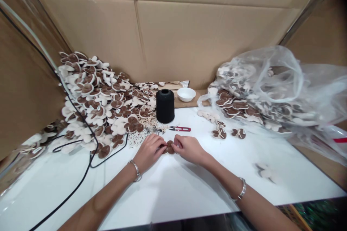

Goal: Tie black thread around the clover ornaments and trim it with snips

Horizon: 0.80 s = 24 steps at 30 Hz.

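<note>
Between my two hands, low over the white table, is a brown flower-shaped fabric piece (170, 148). My left hand (150, 151) pinches its left edge between thumb and fingers. On its right edge the fingers of my right hand (189, 148) are closed as well. My fingers cover part of the piece. Just beyond them lie small red-handled thread snips (181, 129). Behind the snips stands a black thread cone (165, 106). Small pale bits, too fine to name, lie in a heap (138, 138) beside my left hand.
A tall pile of brown and white flower pieces (94, 94) fills the back left. A clear plastic bag (282, 79) holds more at the right. A white bowl (186, 94) sits behind. A black cable (81, 184) crosses the left side. A blurred white flower piece (267, 172) is at right.
</note>
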Tool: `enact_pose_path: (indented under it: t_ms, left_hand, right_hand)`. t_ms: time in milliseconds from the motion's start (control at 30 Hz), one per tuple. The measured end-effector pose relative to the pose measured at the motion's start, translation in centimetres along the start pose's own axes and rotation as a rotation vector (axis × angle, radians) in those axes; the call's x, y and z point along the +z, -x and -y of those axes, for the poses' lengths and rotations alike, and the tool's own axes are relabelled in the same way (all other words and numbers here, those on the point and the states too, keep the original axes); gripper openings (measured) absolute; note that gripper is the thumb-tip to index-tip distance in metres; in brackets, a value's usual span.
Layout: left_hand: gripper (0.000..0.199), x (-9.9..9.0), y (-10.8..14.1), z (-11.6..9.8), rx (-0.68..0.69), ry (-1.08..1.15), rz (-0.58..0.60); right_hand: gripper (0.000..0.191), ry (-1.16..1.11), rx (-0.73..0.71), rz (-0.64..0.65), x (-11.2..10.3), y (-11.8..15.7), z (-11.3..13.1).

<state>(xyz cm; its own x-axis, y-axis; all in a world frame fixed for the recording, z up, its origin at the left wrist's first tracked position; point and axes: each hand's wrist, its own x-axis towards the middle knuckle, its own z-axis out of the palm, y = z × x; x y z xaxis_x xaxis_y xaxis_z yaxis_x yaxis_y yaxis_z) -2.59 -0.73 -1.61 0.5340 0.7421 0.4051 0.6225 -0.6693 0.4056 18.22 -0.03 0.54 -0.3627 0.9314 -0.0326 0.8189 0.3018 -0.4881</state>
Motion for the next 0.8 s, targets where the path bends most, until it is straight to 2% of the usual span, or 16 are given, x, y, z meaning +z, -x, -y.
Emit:
enact_pose_path:
  t_ms: [233,367,433,600,800]
  left_hand:
    - [0.020,0.6,1.1,-1.0,0.107,-0.297,-0.088]
    - [0.029,1.3,1.5,-1.9,0.150,-0.442,-0.144]
    - [0.028,1.5,1.6,-2.0,0.159,-0.469,-0.161]
    - [0.027,1.2,1.5,-1.8,0.193,-0.456,-0.061]
    - [0.029,1.1,1.8,-2.3,0.174,-0.549,-0.036]
  right_hand:
    - [0.017,0.036,-0.109,-0.019,0.9,0.3,0.1]
    - [0.013,0.128,-0.102,-0.043,1.3,0.4,0.0]
    - [0.012,0.165,-0.107,-0.064,1.5,0.5,0.0]
    - [0.012,0.173,-0.178,-0.088,1.7,0.6,-0.1]
    - [0.019,0.222,-0.281,-0.034,1.3,0.9,-0.2]
